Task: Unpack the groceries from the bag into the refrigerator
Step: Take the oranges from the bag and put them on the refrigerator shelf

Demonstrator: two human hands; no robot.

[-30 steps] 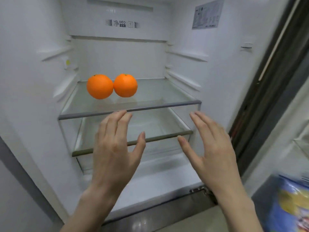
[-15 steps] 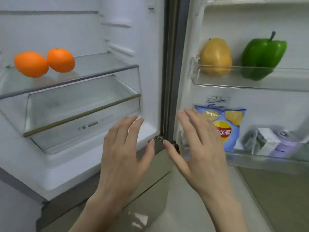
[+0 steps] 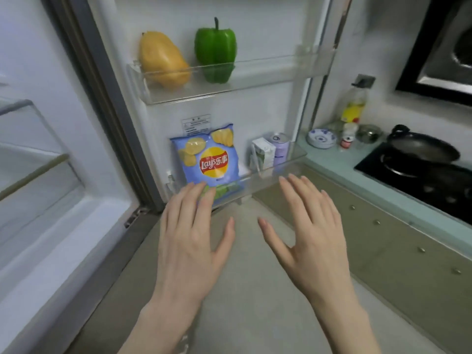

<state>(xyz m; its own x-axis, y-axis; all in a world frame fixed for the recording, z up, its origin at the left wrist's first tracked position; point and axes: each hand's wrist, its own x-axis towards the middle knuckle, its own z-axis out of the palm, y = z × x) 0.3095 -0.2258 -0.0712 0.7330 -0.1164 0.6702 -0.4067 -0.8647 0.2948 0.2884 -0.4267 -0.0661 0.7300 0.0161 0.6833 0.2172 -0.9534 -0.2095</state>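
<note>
The open refrigerator door faces me. Its upper door shelf (image 3: 268,72) holds a yellow fruit (image 3: 162,60) and a green bell pepper (image 3: 215,51). In the lower door shelf (image 3: 286,166) stand a blue bag of chips (image 3: 209,155), a small white carton (image 3: 263,153) and a pale can (image 3: 281,145). My left hand (image 3: 190,241) and my right hand (image 3: 310,226) hover palm-down in front of the lower shelf, fingers spread, holding nothing. The left fingertips overlap the bottom of the chip bag in view. No grocery bag is visible.
The refrigerator interior with glass shelves (image 3: 33,159) lies at the left. A kitchen counter (image 3: 339,159) at the right carries an oil bottle (image 3: 355,103), a small bowl (image 3: 320,137) and a black pan (image 3: 421,148) on a stove. Cabinet fronts (image 3: 383,238) run below the counter.
My view has swung right from the inner shelves with two oranges to the door shelves and counter. Both hands stayed open and moved along with the view.
</note>
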